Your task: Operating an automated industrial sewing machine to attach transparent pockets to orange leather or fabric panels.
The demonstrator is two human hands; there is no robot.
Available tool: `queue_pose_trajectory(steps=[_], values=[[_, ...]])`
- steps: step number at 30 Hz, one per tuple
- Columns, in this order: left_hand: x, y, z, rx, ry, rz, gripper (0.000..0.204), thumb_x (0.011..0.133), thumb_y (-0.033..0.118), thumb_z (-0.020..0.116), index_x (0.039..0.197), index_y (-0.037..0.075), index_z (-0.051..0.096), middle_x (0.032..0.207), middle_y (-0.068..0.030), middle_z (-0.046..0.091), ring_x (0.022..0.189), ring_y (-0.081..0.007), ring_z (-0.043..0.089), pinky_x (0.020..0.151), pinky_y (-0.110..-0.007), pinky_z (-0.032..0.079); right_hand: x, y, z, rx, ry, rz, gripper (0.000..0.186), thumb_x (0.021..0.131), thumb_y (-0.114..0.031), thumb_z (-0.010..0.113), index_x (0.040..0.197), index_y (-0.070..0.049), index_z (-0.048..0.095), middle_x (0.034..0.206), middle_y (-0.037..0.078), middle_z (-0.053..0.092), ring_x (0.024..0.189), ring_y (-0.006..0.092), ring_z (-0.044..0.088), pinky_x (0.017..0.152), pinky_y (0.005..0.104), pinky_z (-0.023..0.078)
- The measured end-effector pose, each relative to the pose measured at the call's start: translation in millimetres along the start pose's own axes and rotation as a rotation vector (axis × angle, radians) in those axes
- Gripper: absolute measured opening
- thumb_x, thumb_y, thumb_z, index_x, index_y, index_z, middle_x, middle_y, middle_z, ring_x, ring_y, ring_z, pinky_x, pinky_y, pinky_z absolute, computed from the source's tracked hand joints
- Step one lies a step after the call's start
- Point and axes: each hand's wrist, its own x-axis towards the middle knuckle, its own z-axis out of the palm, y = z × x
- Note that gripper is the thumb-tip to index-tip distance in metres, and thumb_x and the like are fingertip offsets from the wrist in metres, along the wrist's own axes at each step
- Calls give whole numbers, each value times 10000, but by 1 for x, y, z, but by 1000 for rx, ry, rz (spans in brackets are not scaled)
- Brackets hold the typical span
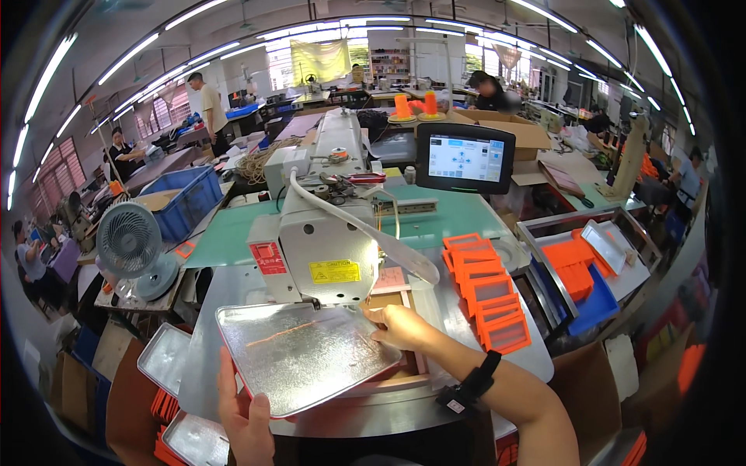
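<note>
one silver tray (311,359) sits askew below the head of the sewing machine (322,241), over a wooden frame (398,381) on the metal table (205,373). it looks light, fairly stiff and slick, probably easy to scuff, so opposite rims seem the best places to take hold. the left hand (247,415) has thumb and fingers spread at the near left rim; the right hand (400,328) half-curls at the far right rim. how firmly either grips, i cannot tell. orange frames (489,293) overlap in a row farther right; a screen (465,159) stands behind.
</note>
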Motion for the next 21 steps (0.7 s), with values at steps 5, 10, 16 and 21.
queue_pose_trajectory(steps=[5, 10, 16, 21], values=[[-4, -13, 10, 46, 69, 141, 580, 1009, 217, 531, 1489, -29, 315, 1437, -163, 426, 1209, -234, 509, 985, -330, 432, 0, 4, -1, 40, -25, -4, 549, 802, -123, 732, 1325, -41, 586, 1041, 247, 688, 899, 309, 703, 830, 351, 523], [5, 2, -1, 791, 155, 749, 410, 949, 280, 656, 1198, -28, 552, 1075, -179, 571, 980, -308, 603, 814, -349, 493, 1, -11, 5, 186, -102, -50, 410, 783, -121, 737, 1183, -45, 688, 952, 209, 716, 832, 291, 707, 767, 355, 537], [22, -25, -57, 1092, 213, 882, 774, 677, 832, 575, 859, 90, 447, 860, -72, 478, 1050, -352, 540, 952, -522, 501, 0, -15, 26, 205, 34, -120, 284, 837, -136, 710, 1083, 6, 718, 833, 163, 725, 678, 218, 695, 660, 332, 546], [28, -11, -84, 993, -89, 914, 678, 675, 672, 743, 670, 98, 383, 652, -19, 394, 637, -228, 467, 705, -413, 537, -14, -19, 19, 67, 236, -376, 184, 834, -47, 640, 1009, 2, 666, 974, 174, 676, 855, 357, 662, 758, 408, 540]])
